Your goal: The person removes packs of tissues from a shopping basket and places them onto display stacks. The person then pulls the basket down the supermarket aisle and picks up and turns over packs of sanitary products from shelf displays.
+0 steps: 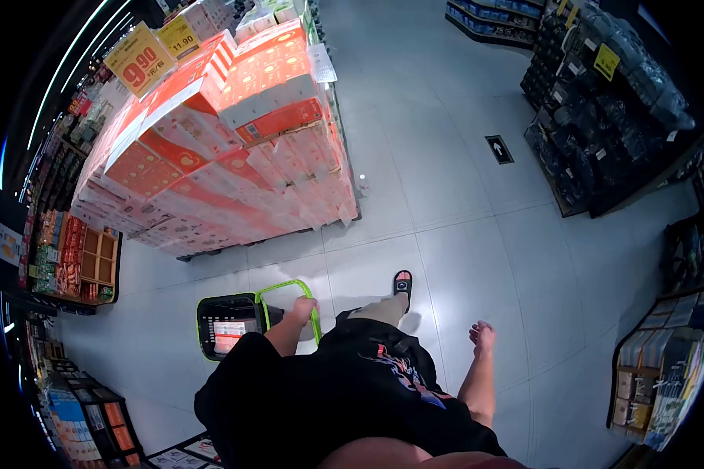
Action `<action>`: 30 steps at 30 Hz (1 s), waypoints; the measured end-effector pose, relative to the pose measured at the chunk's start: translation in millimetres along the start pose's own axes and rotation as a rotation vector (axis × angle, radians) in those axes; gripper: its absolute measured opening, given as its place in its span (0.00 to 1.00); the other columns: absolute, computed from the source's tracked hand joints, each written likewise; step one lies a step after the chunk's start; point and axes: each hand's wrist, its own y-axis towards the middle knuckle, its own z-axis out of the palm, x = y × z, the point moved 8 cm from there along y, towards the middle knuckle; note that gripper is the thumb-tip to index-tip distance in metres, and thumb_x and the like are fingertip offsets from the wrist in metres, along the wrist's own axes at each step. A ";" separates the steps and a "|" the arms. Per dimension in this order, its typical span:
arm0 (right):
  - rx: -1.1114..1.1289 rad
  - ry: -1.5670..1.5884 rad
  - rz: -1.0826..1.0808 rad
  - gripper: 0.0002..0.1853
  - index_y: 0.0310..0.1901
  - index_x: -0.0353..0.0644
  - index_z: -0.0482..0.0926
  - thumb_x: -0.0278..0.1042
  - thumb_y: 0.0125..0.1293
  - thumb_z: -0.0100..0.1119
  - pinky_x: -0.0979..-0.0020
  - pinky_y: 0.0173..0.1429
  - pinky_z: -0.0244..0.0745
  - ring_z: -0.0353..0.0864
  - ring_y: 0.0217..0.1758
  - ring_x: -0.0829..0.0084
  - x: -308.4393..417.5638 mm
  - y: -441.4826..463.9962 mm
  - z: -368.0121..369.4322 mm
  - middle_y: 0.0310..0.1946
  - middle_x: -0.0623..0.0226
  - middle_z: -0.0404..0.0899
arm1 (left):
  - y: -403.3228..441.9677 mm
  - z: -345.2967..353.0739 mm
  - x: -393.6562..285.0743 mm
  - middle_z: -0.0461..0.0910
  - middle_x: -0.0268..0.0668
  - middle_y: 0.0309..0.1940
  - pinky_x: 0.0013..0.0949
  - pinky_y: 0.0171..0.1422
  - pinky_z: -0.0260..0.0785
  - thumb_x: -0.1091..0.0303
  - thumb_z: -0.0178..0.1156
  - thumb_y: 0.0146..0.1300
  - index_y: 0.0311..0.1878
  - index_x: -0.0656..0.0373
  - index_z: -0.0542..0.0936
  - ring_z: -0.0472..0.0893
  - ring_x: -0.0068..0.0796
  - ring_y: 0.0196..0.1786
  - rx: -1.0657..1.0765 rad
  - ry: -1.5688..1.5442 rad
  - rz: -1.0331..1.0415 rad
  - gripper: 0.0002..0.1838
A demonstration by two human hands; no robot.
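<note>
My left hand (pixel 303 308) is closed around the green handle (pixel 281 284) of a black shopping basket (pixel 208 328) with a green rim, low beside my body. A red and white package (pixel 231 333) lies inside the basket. On the other side, my right hand (pixel 483 334) hangs over the floor, its fingers loosely bent and apart, holding nothing. One foot in a black sandal (pixel 402 286) shows on the floor between my hands.
A big stack of red and white cartons (pixel 235 172) with price signs (pixel 139 59) stands ahead to the left. Snack shelves (pixel 70 258) line the far left. Dark packed goods (pixel 587 117) and another display (pixel 657 367) stand right. The tiled floor (pixel 477 250) bears an arrow sign (pixel 499 149).
</note>
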 end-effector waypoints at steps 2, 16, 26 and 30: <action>0.111 -0.015 -0.049 0.11 0.46 0.39 0.77 0.34 0.66 0.54 0.70 0.30 0.74 0.80 0.28 0.71 39.8 31.6 39.7 0.34 0.63 0.81 | 23.4 44.3 3.8 0.80 0.44 0.28 0.40 0.26 0.72 0.74 0.56 0.60 0.43 0.66 0.75 0.80 0.37 0.25 -0.001 0.035 -0.077 0.09; 0.092 -0.301 0.300 0.15 0.48 0.35 0.76 0.35 0.65 0.58 0.61 0.35 0.79 0.83 0.35 0.60 87.2 161.3 48.4 0.38 0.54 0.81 | 140.8 175.9 -120.0 0.84 0.47 0.30 0.40 0.25 0.75 0.73 0.60 0.57 0.40 0.68 0.78 0.84 0.40 0.28 -0.092 0.030 -0.204 0.09; 0.597 -0.995 -0.398 0.17 0.46 0.38 0.80 0.39 0.58 0.63 0.55 0.44 0.78 0.83 0.43 0.50 200.3 342.9 166.9 0.39 0.46 0.82 | 151.7 228.1 -157.8 0.82 0.48 0.27 0.39 0.28 0.75 0.74 0.61 0.54 0.37 0.69 0.79 0.83 0.38 0.27 -0.241 -0.073 -0.221 0.09; 0.442 -0.616 0.103 0.20 0.53 0.37 0.77 0.38 0.62 0.59 0.58 0.40 0.79 0.84 0.40 0.56 301.7 378.8 230.6 0.41 0.54 0.83 | 144.2 241.9 -172.2 0.83 0.49 0.29 0.41 0.34 0.76 0.69 0.59 0.54 0.36 0.69 0.81 0.84 0.40 0.29 -0.414 0.126 -0.282 0.12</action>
